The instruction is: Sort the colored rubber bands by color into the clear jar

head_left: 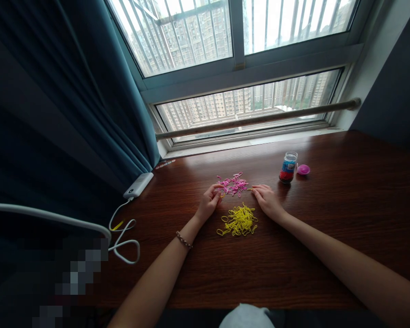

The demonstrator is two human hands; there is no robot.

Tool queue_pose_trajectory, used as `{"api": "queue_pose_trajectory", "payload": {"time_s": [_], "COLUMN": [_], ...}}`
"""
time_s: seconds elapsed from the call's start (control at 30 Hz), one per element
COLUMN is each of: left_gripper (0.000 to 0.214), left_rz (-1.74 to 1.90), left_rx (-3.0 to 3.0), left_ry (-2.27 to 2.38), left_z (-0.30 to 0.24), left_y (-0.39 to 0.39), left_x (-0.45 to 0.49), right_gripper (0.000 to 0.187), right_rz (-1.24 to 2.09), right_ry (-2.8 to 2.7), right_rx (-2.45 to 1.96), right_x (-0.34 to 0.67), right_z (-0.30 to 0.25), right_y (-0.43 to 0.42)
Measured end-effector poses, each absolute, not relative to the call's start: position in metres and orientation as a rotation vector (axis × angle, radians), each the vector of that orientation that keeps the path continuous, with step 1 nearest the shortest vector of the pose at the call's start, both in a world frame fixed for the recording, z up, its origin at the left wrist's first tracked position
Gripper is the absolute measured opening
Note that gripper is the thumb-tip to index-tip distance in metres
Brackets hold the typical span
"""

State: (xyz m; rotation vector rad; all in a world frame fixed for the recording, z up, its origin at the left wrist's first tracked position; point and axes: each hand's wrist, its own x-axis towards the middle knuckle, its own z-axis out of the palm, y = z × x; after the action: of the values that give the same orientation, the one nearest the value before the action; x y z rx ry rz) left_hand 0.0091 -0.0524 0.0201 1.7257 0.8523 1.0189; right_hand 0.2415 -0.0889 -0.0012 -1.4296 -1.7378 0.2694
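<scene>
A loose pile of pink loops (235,184), apparently small rubber bands, lies on the dark wooden table. Nearer to me is a heap of yellow rubber bands (241,220). My left hand (209,202) is at the left edge of the pink pile, its fingers closed in a pinch with a bit of yellow band (222,195) at the tips. On the other side, my right hand (268,201) rests low over the table, thumb and fingers together at a small yellow band (249,189) beside the pink pile. Parts of the fingertips are too small to make out.
Behind my right hand stands an uncapped glass jar (287,168) with a blue and red label, next to a pink lid (303,170). A white power strip (138,185) and its looped cable (127,259) lie at the left. A window rail (259,120) runs beyond the table.
</scene>
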Motion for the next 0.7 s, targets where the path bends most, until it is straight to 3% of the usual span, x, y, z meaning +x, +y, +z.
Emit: {"api": "queue_pose_trajectory", "payload": {"time_s": [0.17, 0.7], "left_gripper": [0.035, 0.042], "left_rz": [0.781, 0.715], "left_rx": [1.735, 1.815], "left_ry": [0.764, 0.743], "left_z": [0.0215, 0.0195], "left_y": [-0.0569, -0.0529], "left_x": [0.0111, 0.0108], "right_gripper": [0.031, 0.031], "right_rz": [0.278, 0.263], "right_ry": [-1.749, -1.751], "right_rx": [-1.429, -1.439], "right_x": [0.2418, 0.2421], "right_z": [-0.0029, -0.0033], "right_y": [-0.0885, -0.0876]}}
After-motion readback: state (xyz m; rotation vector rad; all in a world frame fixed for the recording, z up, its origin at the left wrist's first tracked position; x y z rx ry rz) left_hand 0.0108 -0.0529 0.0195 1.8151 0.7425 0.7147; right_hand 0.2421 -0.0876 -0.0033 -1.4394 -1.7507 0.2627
